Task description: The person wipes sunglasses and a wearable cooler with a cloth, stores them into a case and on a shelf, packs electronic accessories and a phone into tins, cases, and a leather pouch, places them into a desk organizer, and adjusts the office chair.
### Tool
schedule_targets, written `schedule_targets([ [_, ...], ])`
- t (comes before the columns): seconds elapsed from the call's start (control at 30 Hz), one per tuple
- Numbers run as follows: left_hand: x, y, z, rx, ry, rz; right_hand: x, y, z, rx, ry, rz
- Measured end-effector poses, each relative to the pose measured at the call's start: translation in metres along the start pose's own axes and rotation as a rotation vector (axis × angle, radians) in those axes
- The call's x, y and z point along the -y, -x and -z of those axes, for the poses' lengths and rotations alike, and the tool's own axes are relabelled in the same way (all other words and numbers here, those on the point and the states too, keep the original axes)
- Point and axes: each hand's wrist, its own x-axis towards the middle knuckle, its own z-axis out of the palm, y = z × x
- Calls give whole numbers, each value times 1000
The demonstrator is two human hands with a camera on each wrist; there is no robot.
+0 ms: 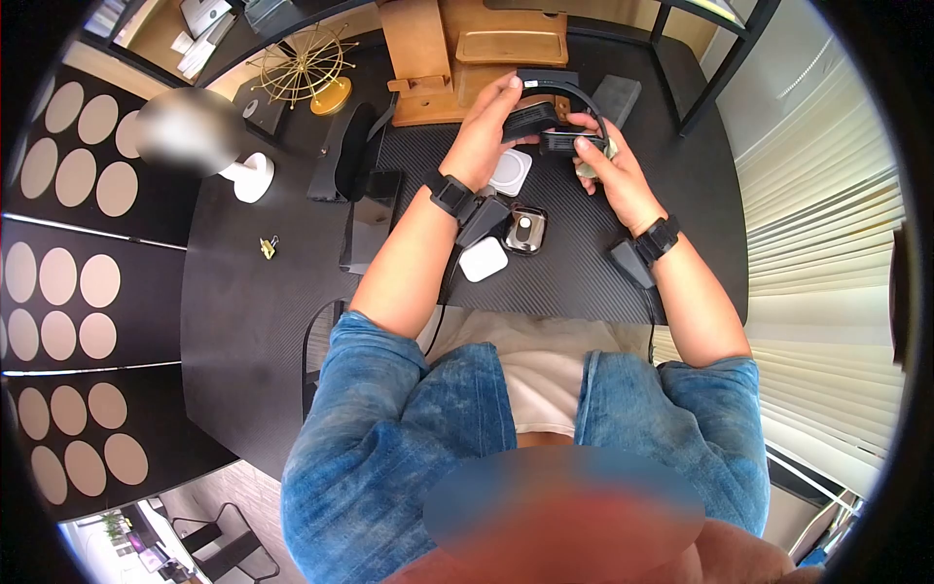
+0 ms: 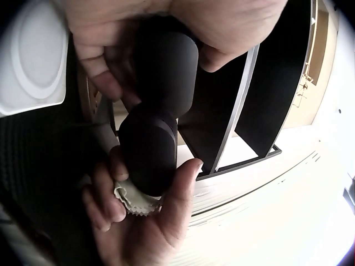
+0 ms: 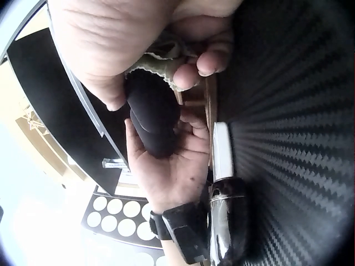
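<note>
Black headphones [image 1: 533, 121] with a curved band and two rounded cups are held over the back of the desk. My left hand [image 1: 484, 125] holds them at one cup, its thumb side up near the band. On the opposite side my right hand [image 1: 623, 180] pinches the other cup, thumb against it. A pale green cloth [image 2: 137, 206] with a zigzag edge lies between that cup and the right fingers. In the right wrist view, the cloth is bunched beneath the right hand, and the left palm is turned up behind the cup.
Below the hands lie a white square pad [image 1: 512, 172], a dark glossy case [image 1: 526, 234] and a white rounded case [image 1: 484, 259]. Behind stands a wooden holder [image 1: 416, 58], with a grey block [image 1: 617, 99] to its right. A black case [image 1: 341, 156] lies left.
</note>
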Motion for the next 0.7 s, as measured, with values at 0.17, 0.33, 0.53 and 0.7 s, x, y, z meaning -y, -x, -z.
schedule_targets([
  [0.17, -1, 0, 1, -20, -33, -11, 3, 1, 0, -2, 39, -40],
  [0.33, -2, 1, -1, -40, -55, -15, -4, -1, 4, 7, 25, -38],
  [0.53, 6, -3, 3, -57, -179, -97, 6, 2, 2, 17, 22, -19],
  [0.7, 9, -3, 0, -86, -283, -208, 9, 4, 0, 13, 122, -49],
])
